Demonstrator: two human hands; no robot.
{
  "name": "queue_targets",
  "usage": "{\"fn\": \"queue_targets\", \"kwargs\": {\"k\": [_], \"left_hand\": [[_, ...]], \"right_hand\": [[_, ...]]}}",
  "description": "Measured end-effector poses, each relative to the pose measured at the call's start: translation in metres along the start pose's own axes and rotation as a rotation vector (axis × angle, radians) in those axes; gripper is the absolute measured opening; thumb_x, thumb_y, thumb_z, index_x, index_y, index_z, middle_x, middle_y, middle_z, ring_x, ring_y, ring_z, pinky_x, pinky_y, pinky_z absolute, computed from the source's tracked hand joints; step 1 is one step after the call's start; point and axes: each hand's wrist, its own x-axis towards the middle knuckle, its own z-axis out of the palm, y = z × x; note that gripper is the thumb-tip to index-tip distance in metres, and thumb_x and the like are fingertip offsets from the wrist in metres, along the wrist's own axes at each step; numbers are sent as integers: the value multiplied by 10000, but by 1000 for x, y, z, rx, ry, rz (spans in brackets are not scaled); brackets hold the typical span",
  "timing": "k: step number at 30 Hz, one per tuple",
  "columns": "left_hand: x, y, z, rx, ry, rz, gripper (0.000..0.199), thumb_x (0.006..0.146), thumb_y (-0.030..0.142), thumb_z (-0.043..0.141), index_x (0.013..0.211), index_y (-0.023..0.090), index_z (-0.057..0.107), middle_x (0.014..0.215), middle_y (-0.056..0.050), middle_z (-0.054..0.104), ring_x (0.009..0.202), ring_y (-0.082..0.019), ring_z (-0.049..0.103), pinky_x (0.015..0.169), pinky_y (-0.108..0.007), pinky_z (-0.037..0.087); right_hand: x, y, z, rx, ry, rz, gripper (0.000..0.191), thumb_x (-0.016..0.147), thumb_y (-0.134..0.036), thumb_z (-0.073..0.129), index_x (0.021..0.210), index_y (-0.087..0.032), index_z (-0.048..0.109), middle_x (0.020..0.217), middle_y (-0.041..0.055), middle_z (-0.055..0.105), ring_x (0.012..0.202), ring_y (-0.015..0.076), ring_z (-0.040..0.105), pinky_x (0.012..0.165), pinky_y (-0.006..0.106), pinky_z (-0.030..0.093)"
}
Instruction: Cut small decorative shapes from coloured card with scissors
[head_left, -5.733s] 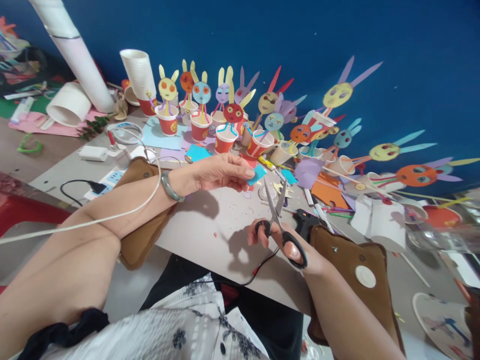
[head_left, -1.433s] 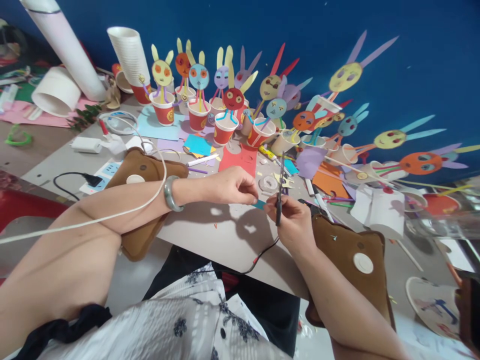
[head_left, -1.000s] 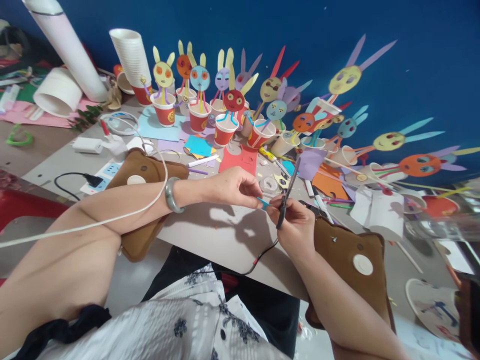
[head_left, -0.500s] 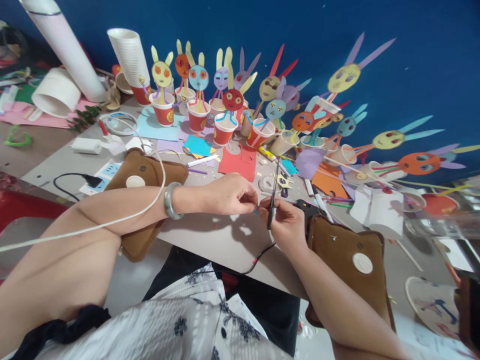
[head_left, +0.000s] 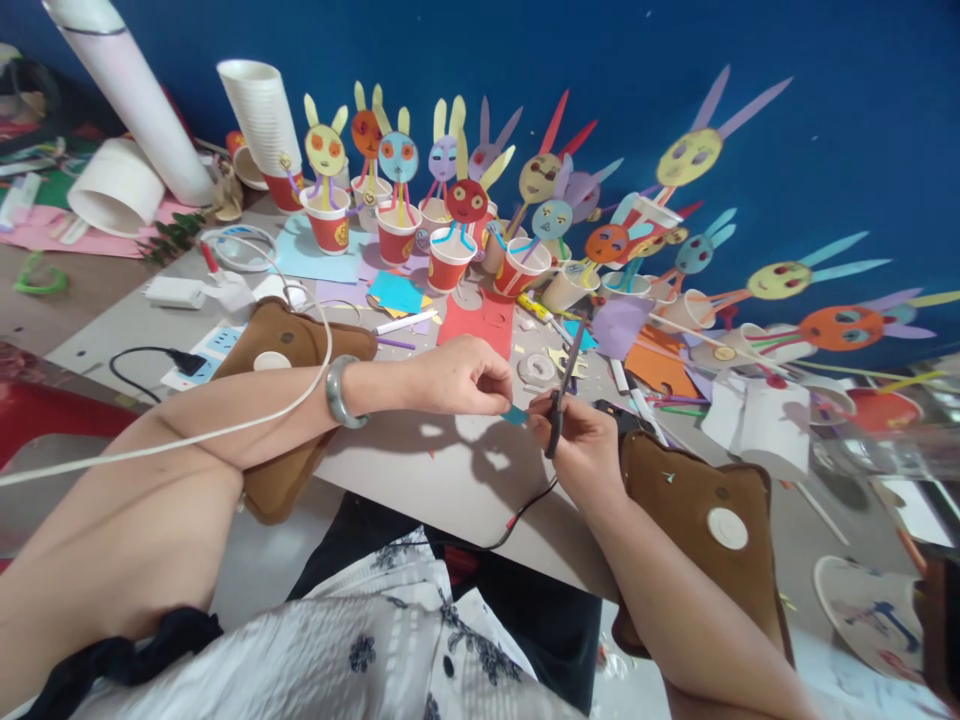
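Note:
Over the near part of the table, my left hand [head_left: 469,375] pinches a small piece of blue paper [head_left: 514,414] between thumb and fingertips. My right hand [head_left: 581,440] is closed around dark-handled scissors [head_left: 564,395], whose blades point up and away from me. The right fingertips are at the other end of the blue paper; whether they grip it as well is hard to see. Beneath both hands lies the grey table top [head_left: 420,470], with their shadows on it.
Paper cups [head_left: 451,262] with rabbit-faced paper figures line the blue wall. Red paper [head_left: 472,325], a tape roll [head_left: 537,370] and markers lie beyond my hands. Brown cushioned pads [head_left: 701,540] flank me. A white cable [head_left: 225,437] crosses my left forearm. A power strip [head_left: 214,350] sits left.
My hands have drawn slightly apart, and the blue paper between them shows more clearly. The scissors have tilted to the right in my right hand.

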Motion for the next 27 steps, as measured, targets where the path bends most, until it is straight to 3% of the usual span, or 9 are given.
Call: {"fn": "queue_targets", "kwargs": {"k": [5, 12, 15, 20, 23, 27], "left_hand": [[0, -1, 0, 65, -10, 16, 69, 722, 126, 661, 705, 106, 725, 617, -14, 672, 562, -72, 551, 547, -183, 381], [-1, 0, 3, 35, 3, 40, 113, 708, 75, 646, 717, 112, 752, 646, -17, 693, 595, -77, 572, 586, -187, 417], [3, -4, 2, -107, 14, 13, 58, 742, 119, 688, 740, 104, 744, 655, -17, 694, 599, -73, 589, 591, -184, 438], [7, -6, 3, -410, 162, -95, 139, 766, 208, 757, 820, 94, 699, 697, -25, 690, 600, -79, 628, 593, -203, 502], [6, -6, 8, -536, 63, -156, 288, 722, 226, 816, 948, 97, 693, 784, -29, 707, 624, -83, 650, 606, -220, 533], [4, -9, 15, -594, -11, -166, 211, 749, 182, 791, 915, 98, 693, 756, -9, 691, 627, -74, 653, 625, -212, 540]], "right_hand": [[1, 2, -1, -2, 12, 11, 37, 751, -239, 726, 721, -219, 715, 722, 13, 684, 711, 189, 614, 711, 333, 476], [0, 8, 1, 38, -61, 16, 219, 714, -204, 771, 580, -194, 598, 607, -22, 553, 608, 126, 485, 606, 282, 396], [-1, 8, 2, 115, 8, 42, 213, 695, -205, 798, 593, -196, 612, 627, -19, 583, 614, 124, 495, 609, 277, 403], [1, 11, 3, 297, 196, 85, 184, 691, -233, 812, 627, -206, 641, 683, -14, 641, 652, 128, 542, 616, 265, 429], [1, 11, 6, 381, 259, 104, 200, 670, -261, 841, 637, -204, 651, 691, -20, 629, 656, 119, 521, 615, 259, 413], [-2, 8, 13, 424, 269, 156, 227, 655, -299, 860, 645, -199, 657, 656, -29, 584, 616, 107, 457, 586, 258, 367]]}}
